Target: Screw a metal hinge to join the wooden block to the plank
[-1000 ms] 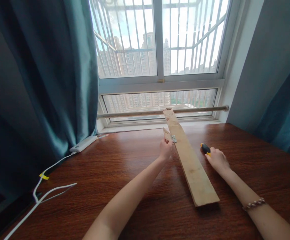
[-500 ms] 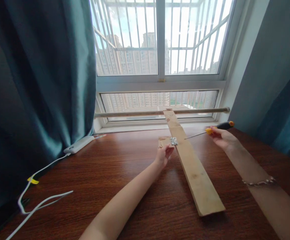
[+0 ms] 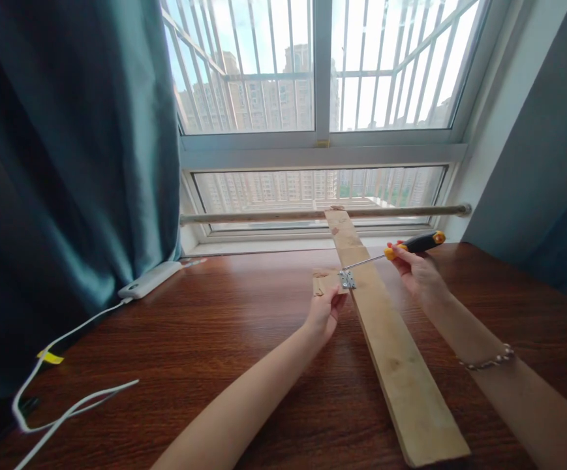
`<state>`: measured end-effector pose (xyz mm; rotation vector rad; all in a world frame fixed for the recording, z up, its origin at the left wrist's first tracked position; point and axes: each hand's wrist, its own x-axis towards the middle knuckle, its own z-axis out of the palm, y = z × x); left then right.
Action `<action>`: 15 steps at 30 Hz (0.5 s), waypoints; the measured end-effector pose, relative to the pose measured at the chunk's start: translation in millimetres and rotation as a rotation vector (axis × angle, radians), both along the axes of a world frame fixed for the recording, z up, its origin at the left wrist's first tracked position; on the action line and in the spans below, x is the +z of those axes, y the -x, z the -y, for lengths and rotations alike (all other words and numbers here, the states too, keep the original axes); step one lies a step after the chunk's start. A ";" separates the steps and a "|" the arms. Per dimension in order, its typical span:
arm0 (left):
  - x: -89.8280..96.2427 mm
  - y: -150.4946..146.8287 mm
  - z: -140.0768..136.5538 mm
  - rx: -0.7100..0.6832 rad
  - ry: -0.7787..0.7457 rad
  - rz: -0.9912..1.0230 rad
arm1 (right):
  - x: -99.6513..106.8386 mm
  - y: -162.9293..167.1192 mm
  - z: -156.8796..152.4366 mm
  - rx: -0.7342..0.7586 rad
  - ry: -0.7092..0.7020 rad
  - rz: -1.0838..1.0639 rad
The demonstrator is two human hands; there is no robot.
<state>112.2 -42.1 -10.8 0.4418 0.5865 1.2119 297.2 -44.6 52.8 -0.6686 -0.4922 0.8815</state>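
A long pale wooden board (image 3: 400, 365) lies lengthwise on the table, its far end at the rail by the window. At its left edge a small metal hinge (image 3: 347, 279) spans the board and a short wooden piece (image 3: 323, 282). My left hand (image 3: 326, 311) pinches the short piece beside the hinge. In my right hand (image 3: 417, 271) is a screwdriver (image 3: 413, 245) with a black and yellow handle, held by its yellow collar. Its shaft slants left over the board, and the tip is at the hinge's upper edge; whether it touches I cannot tell.
A white power strip (image 3: 150, 279) with a white cable (image 3: 80, 326) lies on the left of the brown table (image 3: 205, 346). Dark curtains (image 3: 77, 130) hang on the left. A horizontal rail (image 3: 263, 217) crosses in front of the window.
My right hand has moved left with the screwdriver, bringing its tip from over the board to the hinge. My left hand still holds the short piece. The view has shifted slightly.
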 end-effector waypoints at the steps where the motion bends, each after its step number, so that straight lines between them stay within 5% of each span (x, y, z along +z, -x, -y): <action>1: 0.2 0.2 0.2 -0.003 -0.006 -0.009 | -0.2 1.2 0.0 -0.001 -0.003 0.012; 8: 0.7 1.7 1.4 -0.012 -0.024 -0.023 | 0.3 6.1 3.0 -0.035 0.002 0.107; 15: -0.2 2.7 0.7 -0.025 -0.028 -0.046 | 1.9 9.9 7.1 -0.232 -0.034 0.479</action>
